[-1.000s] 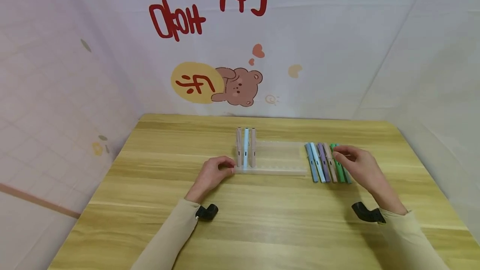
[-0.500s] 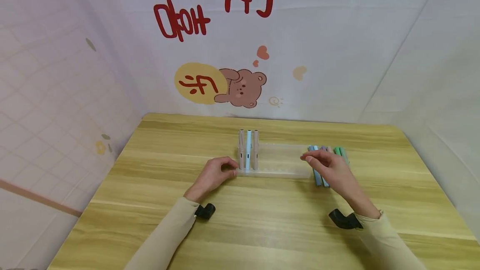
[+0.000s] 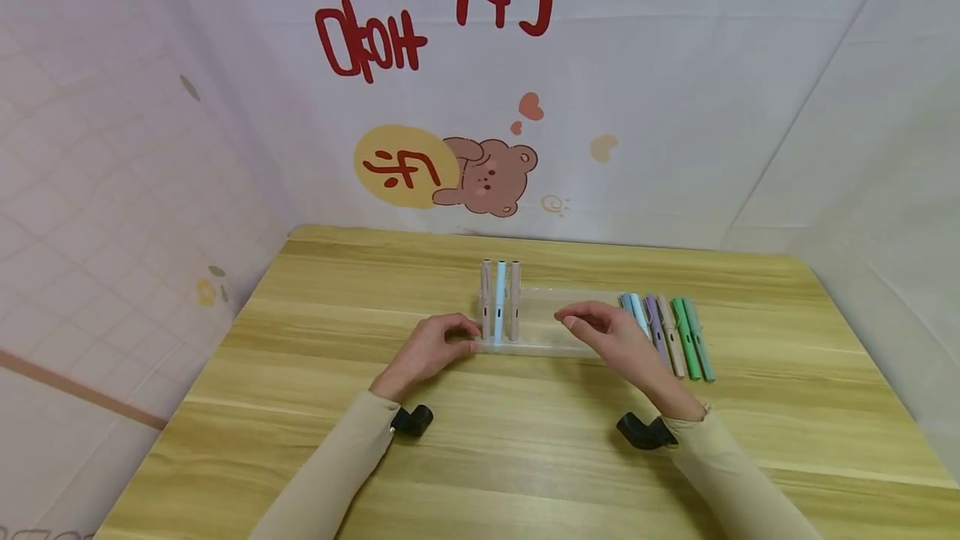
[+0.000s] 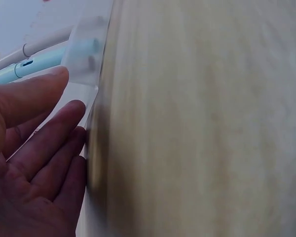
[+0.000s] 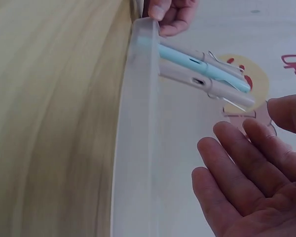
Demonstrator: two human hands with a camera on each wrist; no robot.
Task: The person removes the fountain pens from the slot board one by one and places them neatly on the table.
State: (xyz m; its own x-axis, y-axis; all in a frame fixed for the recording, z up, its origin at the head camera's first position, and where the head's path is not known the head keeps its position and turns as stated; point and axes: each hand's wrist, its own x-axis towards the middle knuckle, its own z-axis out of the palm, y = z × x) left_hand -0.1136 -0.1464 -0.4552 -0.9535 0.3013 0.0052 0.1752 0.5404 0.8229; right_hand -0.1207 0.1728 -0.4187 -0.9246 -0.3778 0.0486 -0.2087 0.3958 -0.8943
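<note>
Three slim pens stand upright at the left of the translucent plastic rack (image 3: 543,349): two beige-pink pens (image 3: 514,304) and one light-blue pen (image 3: 500,304). Six slim multicoloured pens (image 3: 671,334) lie side by side on the wood-grain table (image 3: 510,457), at right. My left hand (image 3: 429,348) pinches the rack's left end. My right hand (image 3: 611,342), released, fingers relaxed, has moved left from the lying pens to the rack; both counts are unchanged.
</note>
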